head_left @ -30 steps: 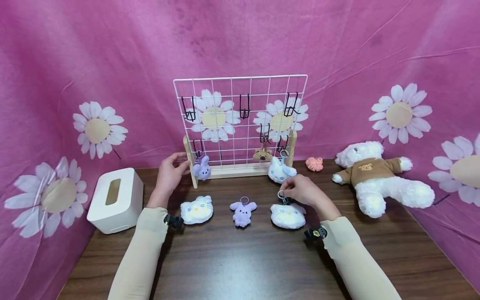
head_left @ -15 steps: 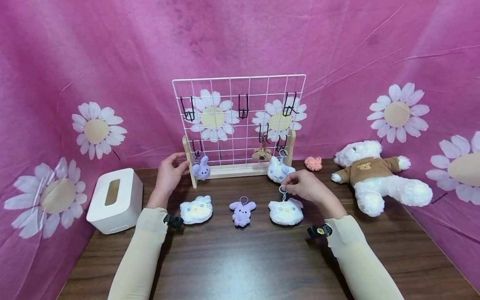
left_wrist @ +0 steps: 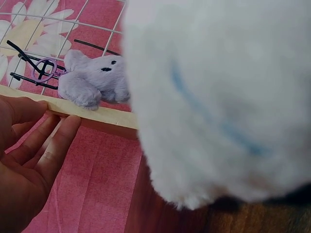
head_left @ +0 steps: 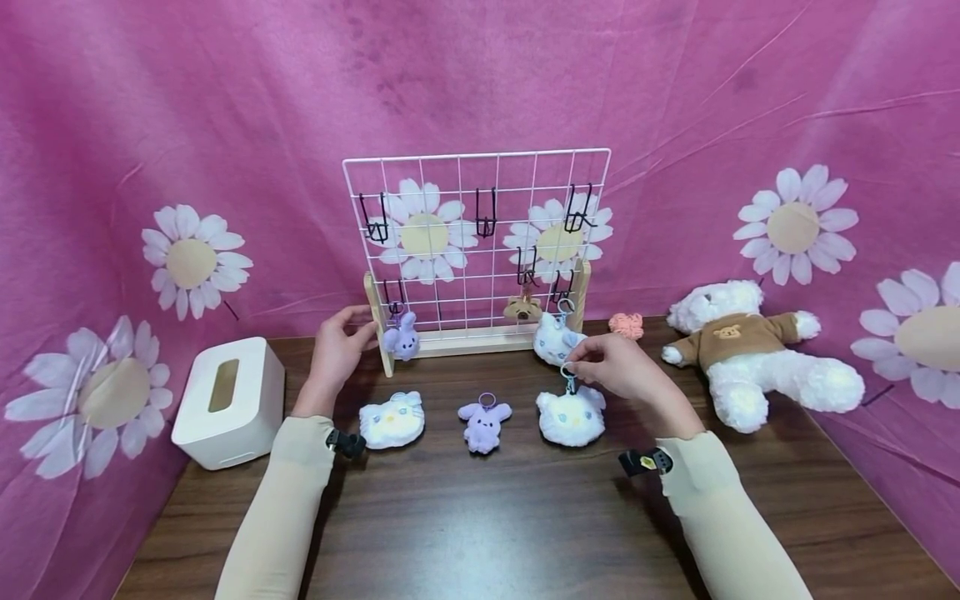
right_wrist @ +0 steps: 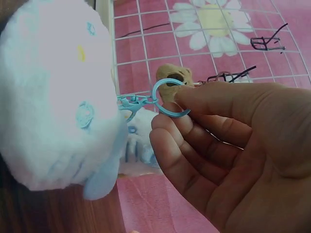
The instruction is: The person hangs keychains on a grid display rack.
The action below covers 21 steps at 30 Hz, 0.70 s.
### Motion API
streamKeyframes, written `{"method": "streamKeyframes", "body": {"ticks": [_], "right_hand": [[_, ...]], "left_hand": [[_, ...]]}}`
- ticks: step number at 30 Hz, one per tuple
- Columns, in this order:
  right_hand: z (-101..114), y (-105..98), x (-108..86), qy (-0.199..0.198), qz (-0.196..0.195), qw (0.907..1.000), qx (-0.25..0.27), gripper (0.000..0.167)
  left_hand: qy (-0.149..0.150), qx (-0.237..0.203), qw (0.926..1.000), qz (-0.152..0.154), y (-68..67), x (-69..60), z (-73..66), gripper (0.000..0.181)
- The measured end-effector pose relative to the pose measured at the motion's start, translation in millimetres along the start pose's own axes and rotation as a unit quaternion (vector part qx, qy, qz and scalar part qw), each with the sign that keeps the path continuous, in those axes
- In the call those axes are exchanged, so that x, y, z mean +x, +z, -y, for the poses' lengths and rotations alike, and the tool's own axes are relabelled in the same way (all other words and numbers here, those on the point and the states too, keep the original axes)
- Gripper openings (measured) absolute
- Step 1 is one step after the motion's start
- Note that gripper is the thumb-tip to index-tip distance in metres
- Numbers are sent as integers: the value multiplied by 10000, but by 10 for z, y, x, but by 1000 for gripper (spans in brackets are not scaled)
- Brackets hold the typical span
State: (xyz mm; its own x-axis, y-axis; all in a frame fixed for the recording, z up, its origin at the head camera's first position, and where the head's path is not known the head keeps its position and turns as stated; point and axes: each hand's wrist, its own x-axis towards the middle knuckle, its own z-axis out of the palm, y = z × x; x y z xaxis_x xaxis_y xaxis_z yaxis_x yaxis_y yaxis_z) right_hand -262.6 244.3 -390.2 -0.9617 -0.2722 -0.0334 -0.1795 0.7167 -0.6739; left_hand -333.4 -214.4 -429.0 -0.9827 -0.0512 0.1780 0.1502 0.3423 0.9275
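Observation:
My right hand (head_left: 615, 367) pinches the light-blue ring (right_wrist: 163, 109) of a white plush cat keychain (head_left: 572, 418). Below the fingers the cat hangs close over the table; contact with the wood is hard to tell. My left hand (head_left: 339, 346) grips the wooden side post (left_wrist: 92, 112) of a white wire grid rack (head_left: 480, 155), thumb on one face and fingers on the other. From the rack's black hooks hang a purple bunny keychain (head_left: 402, 337), a brown plush keychain (head_left: 522, 309) and another white cat keychain (head_left: 553, 340), partly behind my right hand.
On the table lie a white cat plush (head_left: 392, 421) and a purple bunny keychain (head_left: 484, 427). A white tissue box (head_left: 232, 404) stands left. A coral knitted piece (head_left: 626, 325) and a teddy bear (head_left: 742, 350) lie right. Upper hooks (head_left: 486, 218) bear nothing.
My right hand has risen slightly, lifting the cat keychain by its ring, so the cat now hangs more upright. The left hand has stayed at the post.

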Motion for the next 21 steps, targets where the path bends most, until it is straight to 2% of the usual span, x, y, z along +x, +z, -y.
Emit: {"method": "streamKeyframes", "body": {"ticks": [7, 21], "right_hand": [[44, -23, -2, -40, -51, 10000, -22, 12], [149, -83, -63, -218, -531, 9981, -212, 11]], "left_hand": [[-15, -9, 10000, -3, 2, -5, -2, 39], [2, 1, 10000, -16, 5, -14, -15, 38]]}}
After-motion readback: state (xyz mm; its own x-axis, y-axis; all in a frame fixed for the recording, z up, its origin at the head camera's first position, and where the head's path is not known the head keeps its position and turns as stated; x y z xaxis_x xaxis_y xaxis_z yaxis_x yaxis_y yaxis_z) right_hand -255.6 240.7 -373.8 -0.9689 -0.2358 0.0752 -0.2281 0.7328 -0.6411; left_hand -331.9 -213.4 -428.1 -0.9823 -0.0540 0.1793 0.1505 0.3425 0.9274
